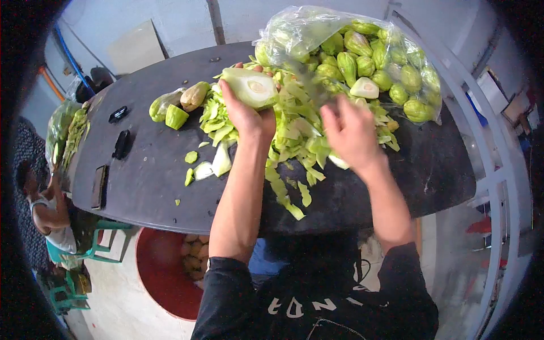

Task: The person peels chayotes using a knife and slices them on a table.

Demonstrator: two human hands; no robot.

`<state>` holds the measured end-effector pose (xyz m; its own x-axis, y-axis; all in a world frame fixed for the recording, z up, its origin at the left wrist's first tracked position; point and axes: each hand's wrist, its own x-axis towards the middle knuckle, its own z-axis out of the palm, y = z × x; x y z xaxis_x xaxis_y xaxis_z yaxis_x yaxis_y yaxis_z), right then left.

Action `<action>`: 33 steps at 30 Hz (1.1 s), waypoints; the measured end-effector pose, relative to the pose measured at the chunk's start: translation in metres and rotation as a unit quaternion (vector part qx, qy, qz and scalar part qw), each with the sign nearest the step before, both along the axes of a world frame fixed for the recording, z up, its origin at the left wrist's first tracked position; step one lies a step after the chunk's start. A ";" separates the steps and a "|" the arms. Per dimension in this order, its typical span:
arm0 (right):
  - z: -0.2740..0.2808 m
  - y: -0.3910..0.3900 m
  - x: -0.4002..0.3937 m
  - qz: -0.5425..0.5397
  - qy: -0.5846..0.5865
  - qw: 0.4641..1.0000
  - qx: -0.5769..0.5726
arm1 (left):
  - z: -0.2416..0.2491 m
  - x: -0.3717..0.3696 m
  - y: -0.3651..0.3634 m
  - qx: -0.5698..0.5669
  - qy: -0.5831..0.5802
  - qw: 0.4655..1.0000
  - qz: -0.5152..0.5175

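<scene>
Midway: left hand point(245, 116) grips a half-peeled squash point(252, 86); right hand point(348, 131) clasps something blurred; peelings point(294, 130) cover the table point(153, 170), a full bag point(368, 56) waits.

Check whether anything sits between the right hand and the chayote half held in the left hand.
Nothing solid does. The left hand holds the chayote half above the peel pile; the right hand is beside it, with only loose peelings below the gap and a blurred streak, perhaps a blade.

2 hands point(249, 116), 1 bag point(317, 28) of chayotes, 1 red tub point(158, 272), 2 green stools point(105, 243).
</scene>
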<state>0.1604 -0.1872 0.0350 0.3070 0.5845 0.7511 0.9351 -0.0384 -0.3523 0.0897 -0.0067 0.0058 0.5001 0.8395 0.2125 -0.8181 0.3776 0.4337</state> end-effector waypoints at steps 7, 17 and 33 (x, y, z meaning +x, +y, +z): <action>-0.022 0.017 -0.051 0.022 -0.186 0.981 -0.053 | -0.020 -0.001 0.020 0.068 -0.117 0.990 0.025; -0.030 0.018 -0.048 0.020 -0.178 0.982 -0.055 | -0.015 -0.004 0.010 0.091 -0.106 0.988 0.066; -0.033 0.022 -0.037 -0.012 -0.151 0.986 -0.070 | -0.003 0.007 -0.033 0.095 0.007 0.990 0.102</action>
